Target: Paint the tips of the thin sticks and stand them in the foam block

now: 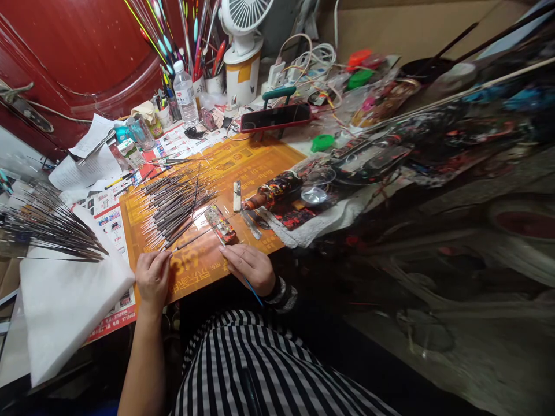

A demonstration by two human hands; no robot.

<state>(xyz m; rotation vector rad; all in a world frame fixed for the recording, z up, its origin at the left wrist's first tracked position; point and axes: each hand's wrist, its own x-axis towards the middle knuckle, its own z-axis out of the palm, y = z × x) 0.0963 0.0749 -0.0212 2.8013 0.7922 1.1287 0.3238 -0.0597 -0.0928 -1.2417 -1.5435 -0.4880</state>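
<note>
My left hand (154, 274) is closed in a pinch on the pale end of a thin dark stick (193, 239), which looks like a fishing float blank. The stick slants up to the right, above the orange mat. My right hand (252, 268) grips a slim paintbrush (252, 290) with a blue handle, its front end pointing up and left. Just beyond that hand lies a small paint-spotted block (220, 224). A heap of similar dark sticks (173, 205) rests on the mat past my left hand.
White foam (73, 300) at left has many sticks (65, 231) stuck in it. A phone (275, 117) on a stand, a water bottle (185, 95) and a fan (245, 17) stand at the back. A paint-crusted bottle (281, 188) and a tissue (321, 225) lie at right.
</note>
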